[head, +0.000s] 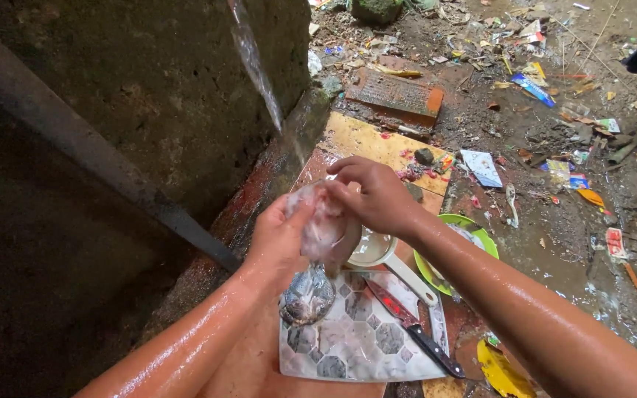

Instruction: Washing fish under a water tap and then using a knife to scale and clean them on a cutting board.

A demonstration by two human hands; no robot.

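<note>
Tile (366,346) w/ a hexagon pattern lay nearest, flat on the wet floor, a red-bladed knife (414,328) w/ black handle resting diagonally across its right edge. Fish (307,295) hung head-down just above the tile's top left corner, its upper part gripped in both hands. Left hand (280,234) cupped the pale, gutted body from below, fingers closed round it; right hand (374,195) pressed on top, fingers curled into the flesh. Just behind the hands sat a white ladle-style cup (377,250), handle pointing toward the knife, and a green plate (484,239) to its right, partly hidden by the right forearm. Thin stream of water (256,66) fell beside the dark concrete wall (149,81). Farther off: a brick (396,92) and scattered litter on muddy ground.
</note>
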